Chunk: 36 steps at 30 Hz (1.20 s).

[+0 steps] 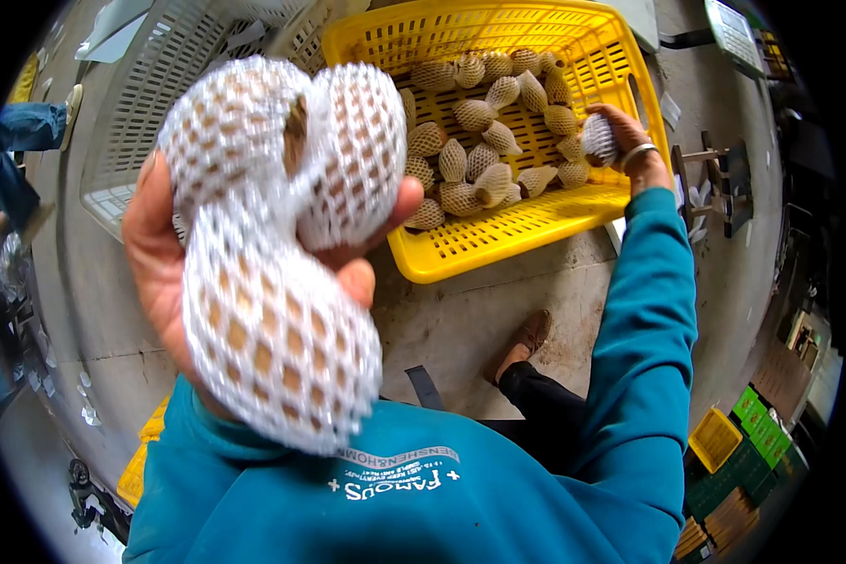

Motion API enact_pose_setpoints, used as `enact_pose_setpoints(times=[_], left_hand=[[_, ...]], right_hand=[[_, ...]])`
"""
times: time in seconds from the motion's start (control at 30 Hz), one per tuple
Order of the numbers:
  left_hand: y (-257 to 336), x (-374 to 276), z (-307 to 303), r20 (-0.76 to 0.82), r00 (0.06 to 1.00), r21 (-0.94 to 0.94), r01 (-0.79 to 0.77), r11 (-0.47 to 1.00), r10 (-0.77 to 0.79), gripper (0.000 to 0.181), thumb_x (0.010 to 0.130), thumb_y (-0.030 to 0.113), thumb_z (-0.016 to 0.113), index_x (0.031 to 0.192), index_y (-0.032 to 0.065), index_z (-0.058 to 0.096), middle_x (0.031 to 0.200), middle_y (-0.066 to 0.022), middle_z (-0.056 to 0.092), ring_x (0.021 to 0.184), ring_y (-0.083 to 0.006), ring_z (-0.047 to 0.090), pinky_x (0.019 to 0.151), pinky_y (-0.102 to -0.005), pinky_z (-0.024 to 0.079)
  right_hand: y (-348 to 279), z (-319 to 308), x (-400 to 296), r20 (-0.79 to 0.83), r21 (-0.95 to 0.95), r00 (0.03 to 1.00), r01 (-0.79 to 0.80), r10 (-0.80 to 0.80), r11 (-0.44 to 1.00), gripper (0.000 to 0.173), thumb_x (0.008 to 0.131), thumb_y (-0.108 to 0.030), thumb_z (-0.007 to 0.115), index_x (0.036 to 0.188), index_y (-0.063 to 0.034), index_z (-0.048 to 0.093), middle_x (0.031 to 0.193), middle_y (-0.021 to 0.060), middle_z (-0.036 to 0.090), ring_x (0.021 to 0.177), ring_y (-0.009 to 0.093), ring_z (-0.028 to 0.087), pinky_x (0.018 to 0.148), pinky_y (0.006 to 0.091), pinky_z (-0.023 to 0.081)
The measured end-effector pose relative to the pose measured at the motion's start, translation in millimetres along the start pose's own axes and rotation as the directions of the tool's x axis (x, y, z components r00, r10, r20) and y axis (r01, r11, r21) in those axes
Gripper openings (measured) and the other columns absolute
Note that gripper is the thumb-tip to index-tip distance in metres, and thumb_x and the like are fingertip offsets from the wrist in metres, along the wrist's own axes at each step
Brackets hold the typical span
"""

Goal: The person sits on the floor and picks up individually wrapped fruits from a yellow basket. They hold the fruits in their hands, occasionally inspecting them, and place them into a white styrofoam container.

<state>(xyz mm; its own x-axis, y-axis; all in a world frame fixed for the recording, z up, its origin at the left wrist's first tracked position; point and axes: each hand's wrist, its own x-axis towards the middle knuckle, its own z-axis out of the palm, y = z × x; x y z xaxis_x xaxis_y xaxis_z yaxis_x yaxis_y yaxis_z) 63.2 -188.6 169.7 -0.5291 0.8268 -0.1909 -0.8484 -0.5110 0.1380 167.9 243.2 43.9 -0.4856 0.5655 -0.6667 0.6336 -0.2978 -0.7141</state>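
Observation:
Close to the camera, my left hand [156, 247] holds three brown, roundish items in white foam net sleeves: one at the upper left [233, 127], one at the right [356, 155] and one hanging lowest [282, 338]. The items look like fruit, but the nets hide much of them. My right hand [631, 137], with a metal bangle at the wrist, grips one more netted item [598, 139] at the right end of a yellow plastic crate [493, 247]. Many netted items [476, 116] lie spread over the crate's slotted bottom.
White plastic crates [137, 106] stand left of the yellow one. A small stool [719, 180] is at the right, below a device with a keypad [734, 32]. Another person's legs [28, 127] show at the far left. Yellow crates [715, 440] and green boxes [761, 426] are lower right.

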Motion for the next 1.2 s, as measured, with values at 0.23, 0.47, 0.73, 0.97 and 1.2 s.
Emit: enact_pose_setpoints(times=[0.23, 0.47, 0.73, 0.97, 1.2], left_hand=[[1, 11, 10, 0.123, 0.988, -0.082, -0.082, 0.993, 0.091, 0.059, 0.079, 0.041, 0.058, 0.122, 0.0029, 0.044, 0.128, -0.0232, 0.036, 0.121, -0.0467, 0.033, 0.07, -0.0367, 0.058], [7, 24, 6, 0.216, 0.969, -0.145, -0.087, 0.986, 0.118, 0.061, 0.074, 0.046, 0.053, 0.122, 0.0105, 0.042, 0.126, -0.019, 0.039, 0.115, -0.0445, 0.039, 0.067, -0.0359, 0.055], [-2, 43, 7, 0.102, 0.96, -0.154, -0.244, 0.957, 0.261, 0.042, 0.08, 0.044, 0.041, 0.104, 0.0122, 0.056, 0.105, -0.0096, 0.057, 0.096, -0.0329, 0.054, 0.078, -0.0494, 0.05], [-10, 54, 9, 0.095, 0.96, -0.127, -0.252, 0.959, 0.264, 0.044, 0.08, 0.044, 0.039, 0.102, 0.0103, 0.056, 0.104, -0.0106, 0.057, 0.094, -0.032, 0.055, 0.083, -0.0536, 0.048], [-11, 58, 14, 0.153, 0.95, -0.13, -0.255, 0.958, 0.273, 0.047, 0.078, 0.049, 0.041, 0.106, 0.0117, 0.053, 0.11, -0.0125, 0.052, 0.1, -0.0379, 0.051, 0.075, -0.0478, 0.052]], right_hand=[[15, -38, -113, 0.014, 0.639, 0.951, 0.23, -0.31, 0.734, 0.035, 0.091, -0.031, 0.044, 0.101, 0.0017, 0.053, 0.088, 0.0186, 0.062, 0.075, 0.03, 0.063, 0.071, 0.0383, 0.054], [140, 34, -215, 0.097, 0.699, 0.976, 0.072, -0.194, 0.712, 0.034, 0.092, -0.033, 0.04, 0.099, -0.0031, 0.056, 0.081, 0.013, 0.063, 0.067, 0.027, 0.063, 0.057, 0.0402, 0.054], [261, 152, -247, 0.424, 0.723, 0.889, -0.447, 0.173, 0.527, 0.028, 0.086, -0.031, 0.057, 0.087, -0.0025, 0.06, 0.076, 0.0141, 0.064, 0.065, 0.03, 0.064, 0.061, 0.041, 0.054], [267, 173, -253, 0.482, 0.635, 0.849, -0.51, 0.218, 0.581, 0.029, 0.085, -0.032, 0.059, 0.092, -0.0038, 0.057, 0.077, 0.0135, 0.064, 0.065, 0.029, 0.064, 0.061, 0.0397, 0.054], [272, 155, -236, 0.469, 0.695, 0.867, -0.48, 0.169, 0.535, 0.03, 0.085, -0.032, 0.059, 0.091, -0.0028, 0.059, 0.08, 0.0152, 0.065, 0.068, 0.031, 0.065, 0.062, 0.0402, 0.055]])
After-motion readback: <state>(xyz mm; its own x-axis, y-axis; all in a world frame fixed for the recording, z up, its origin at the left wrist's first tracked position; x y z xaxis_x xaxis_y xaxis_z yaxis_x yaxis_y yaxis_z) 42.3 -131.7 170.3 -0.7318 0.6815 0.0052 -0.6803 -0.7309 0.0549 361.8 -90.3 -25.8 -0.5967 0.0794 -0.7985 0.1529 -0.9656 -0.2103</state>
